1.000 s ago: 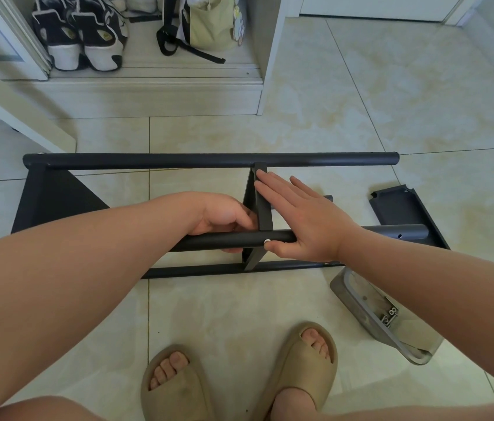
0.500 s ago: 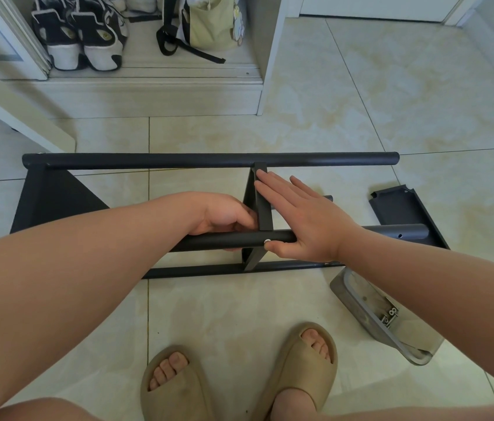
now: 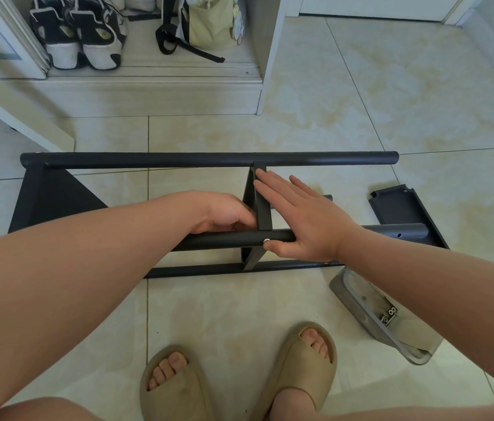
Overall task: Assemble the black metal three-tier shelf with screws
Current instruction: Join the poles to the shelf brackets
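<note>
Right hand [image 3: 303, 220]: flat, fingers straight, pressed against the thin black metal middle shelf panel [image 3: 262, 208]. Its thumb tip is laid just beside the small silver screw head [image 3: 266, 240] in the near black round metal tube [image 3: 224, 240]. Nothing is gripped by it.
Left hand [image 3: 224, 215]: fingers curled at the panel's other face, where it meets the near tube. Fingertips are hidden, so whether anything is pinched cannot be told.

The shelf frame is laid on its side on the beige tiled floor [image 3: 361, 101], with the far black tube [image 3: 209, 159] behind and the lower black tube [image 3: 209, 270] on the tiles. A triangular black end panel [image 3: 48, 199] is fitted at the left. A loose black metal plate [image 3: 397, 205] lies at the right end, not yet mounted. An open hole [image 3: 399, 235] is seen in the near tube beside it.

Risks, as judged:
- The panel is held square by palm pressure only. If that is eased before the screw is seated, the panel can be expected to tip, hole alignment would be lost, and cross-threading is likely.
- Screw seating cannot be told and no tool is seen. A loose screw could be knocked out by the thumb and lost across the tile.
- The frame rests on round tube, so it may be rolled by a sideways push.
- The grey plastic tray [image 3: 358, 296] of spare silver screws [image 3: 389, 314] sits just under the right forearm and could be tipped by it.
- Toes in the tan open slippers [image 3: 300, 360] are near the frame and exposed to a dropped part.
</note>
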`<action>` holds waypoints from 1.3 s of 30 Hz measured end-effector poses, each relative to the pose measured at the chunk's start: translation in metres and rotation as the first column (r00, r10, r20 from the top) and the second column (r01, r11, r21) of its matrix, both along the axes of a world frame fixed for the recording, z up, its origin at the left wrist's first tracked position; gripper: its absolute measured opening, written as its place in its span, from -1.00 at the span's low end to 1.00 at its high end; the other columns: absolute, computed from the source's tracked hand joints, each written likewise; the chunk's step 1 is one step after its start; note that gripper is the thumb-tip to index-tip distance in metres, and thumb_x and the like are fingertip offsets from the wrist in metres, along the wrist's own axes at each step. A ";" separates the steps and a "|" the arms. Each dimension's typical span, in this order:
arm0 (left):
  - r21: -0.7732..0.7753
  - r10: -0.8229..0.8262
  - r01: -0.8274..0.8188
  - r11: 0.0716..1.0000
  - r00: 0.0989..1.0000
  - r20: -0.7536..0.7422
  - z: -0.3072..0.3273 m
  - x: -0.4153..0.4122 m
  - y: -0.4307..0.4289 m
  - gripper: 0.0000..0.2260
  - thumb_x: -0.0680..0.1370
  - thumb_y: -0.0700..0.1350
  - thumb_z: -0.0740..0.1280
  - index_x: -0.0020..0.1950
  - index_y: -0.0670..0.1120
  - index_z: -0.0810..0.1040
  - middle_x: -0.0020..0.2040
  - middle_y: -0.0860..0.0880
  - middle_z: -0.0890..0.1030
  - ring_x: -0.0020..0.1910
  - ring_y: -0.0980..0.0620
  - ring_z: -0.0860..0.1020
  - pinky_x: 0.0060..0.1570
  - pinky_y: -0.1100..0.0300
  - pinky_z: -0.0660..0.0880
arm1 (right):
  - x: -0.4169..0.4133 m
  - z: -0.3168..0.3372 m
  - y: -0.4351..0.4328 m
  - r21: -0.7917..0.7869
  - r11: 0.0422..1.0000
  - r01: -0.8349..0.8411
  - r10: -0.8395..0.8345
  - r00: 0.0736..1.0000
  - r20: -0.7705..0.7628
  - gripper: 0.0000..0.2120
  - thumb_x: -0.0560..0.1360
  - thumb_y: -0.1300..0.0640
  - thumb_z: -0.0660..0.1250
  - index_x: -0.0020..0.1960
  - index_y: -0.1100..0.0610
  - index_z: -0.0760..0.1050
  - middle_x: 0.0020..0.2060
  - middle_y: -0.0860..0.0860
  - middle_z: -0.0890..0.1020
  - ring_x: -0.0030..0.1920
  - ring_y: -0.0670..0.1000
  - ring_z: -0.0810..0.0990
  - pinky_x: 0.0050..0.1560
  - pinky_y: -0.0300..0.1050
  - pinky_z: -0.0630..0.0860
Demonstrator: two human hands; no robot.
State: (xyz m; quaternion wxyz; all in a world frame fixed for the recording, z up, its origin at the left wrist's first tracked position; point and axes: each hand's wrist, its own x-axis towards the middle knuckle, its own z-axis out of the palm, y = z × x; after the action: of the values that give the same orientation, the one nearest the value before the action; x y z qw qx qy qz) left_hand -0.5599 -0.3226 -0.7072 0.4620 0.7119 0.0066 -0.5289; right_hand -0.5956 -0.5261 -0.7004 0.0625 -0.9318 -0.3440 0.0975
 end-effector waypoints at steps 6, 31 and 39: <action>-0.079 0.036 -0.037 0.996 0.999 -0.012 -0.004 0.000 0.000 -0.86 0.56 -0.34 0.26 -0.01 -0.19 0.60 -0.06 -0.16 0.65 -0.04 -0.09 0.61 0.12 0.06 0.51 | -0.001 0.000 0.001 0.001 1.000 0.000 0.000 1.000 -0.003 -0.07 0.50 -0.40 0.08 0.67 0.13 -0.04 0.66 0.00 -0.08 0.65 -0.02 -0.08 0.63 -0.02 -0.13; -0.002 0.026 -0.026 1.000 0.994 -0.109 0.001 0.003 -0.001 -0.86 0.61 -0.22 0.27 0.00 -0.15 0.63 -0.21 -0.04 0.69 -0.12 -0.01 0.60 0.07 0.11 0.50 | 0.000 -0.001 0.000 0.006 1.000 -0.002 0.002 1.000 0.005 -0.07 0.50 -0.39 0.07 0.67 0.14 -0.04 0.65 0.00 -0.08 0.64 -0.03 -0.08 0.62 -0.02 -0.13; -0.031 -0.005 0.002 1.000 0.995 -0.098 0.002 0.001 0.004 -0.84 0.63 -0.20 0.23 0.05 -0.13 0.62 -0.15 -0.02 0.68 -0.06 0.02 0.60 0.14 0.11 0.50 | 0.000 -0.002 -0.001 0.024 1.000 -0.009 0.009 1.000 -0.013 -0.08 0.52 -0.40 0.07 0.67 0.13 -0.06 0.65 -0.01 -0.10 0.65 -0.03 -0.10 0.63 0.00 -0.13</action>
State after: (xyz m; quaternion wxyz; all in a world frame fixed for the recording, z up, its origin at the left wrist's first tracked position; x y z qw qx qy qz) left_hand -0.5593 -0.3190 -0.7054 0.4710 0.6779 0.0201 -0.5641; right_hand -0.5952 -0.5268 -0.7022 0.0753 -0.9288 -0.3488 0.0999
